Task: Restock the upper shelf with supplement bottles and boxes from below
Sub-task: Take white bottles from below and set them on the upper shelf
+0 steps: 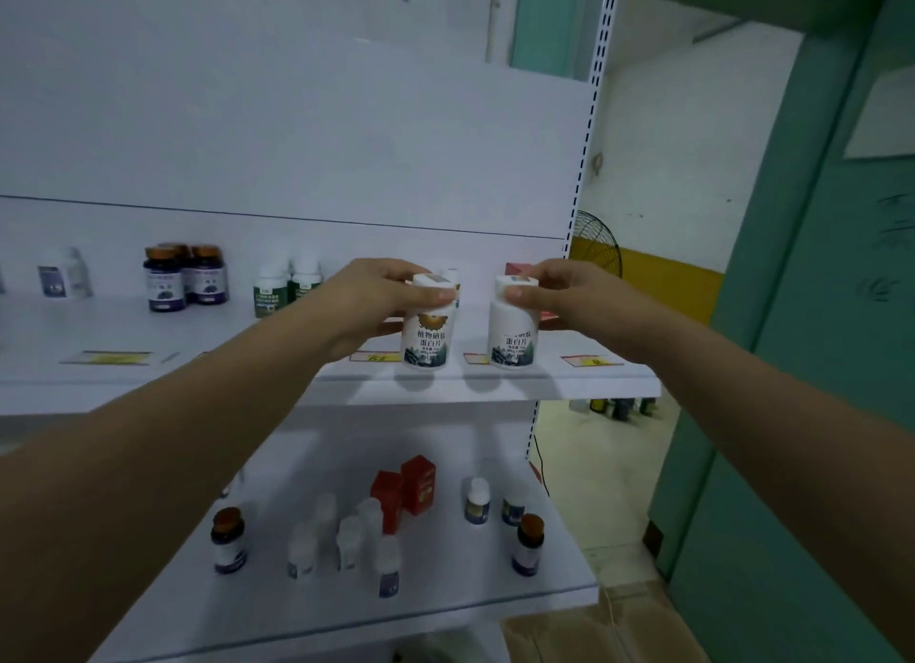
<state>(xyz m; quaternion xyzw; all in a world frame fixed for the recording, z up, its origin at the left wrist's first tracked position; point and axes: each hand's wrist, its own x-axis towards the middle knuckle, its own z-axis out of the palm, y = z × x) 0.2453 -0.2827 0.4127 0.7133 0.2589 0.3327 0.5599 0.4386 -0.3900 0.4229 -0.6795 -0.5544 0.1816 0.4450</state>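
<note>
Nearest, the lower shelf (346,608) carries a loose group of small white bottles (349,541) near its middle. Two red boxes (418,484) stand upright just behind them, and a brown-capped bottle (228,538) stands toward each side edge.

Above it, both bare arms reach to the front edge of the upper shelf (247,365), toward its right end. The left hand (376,298) grips the cap of the left white bottle (426,338), thumb across the front and fingers curled over the back. The right hand (564,291) holds the cap of the right white bottle (512,338) the same way. Both bottles are upright, side by side but apart, with their bases at the shelf's front edge among yellow price tags (106,358). Whether they rest on the shelf or hang just above it cannot be told.

Farther back on the upper shelf, to the left of the hands, stand green-labelled bottles (284,286), then dark bottles (185,276) with amber caps. A red box corner (517,267) shows behind the right hand.
</note>
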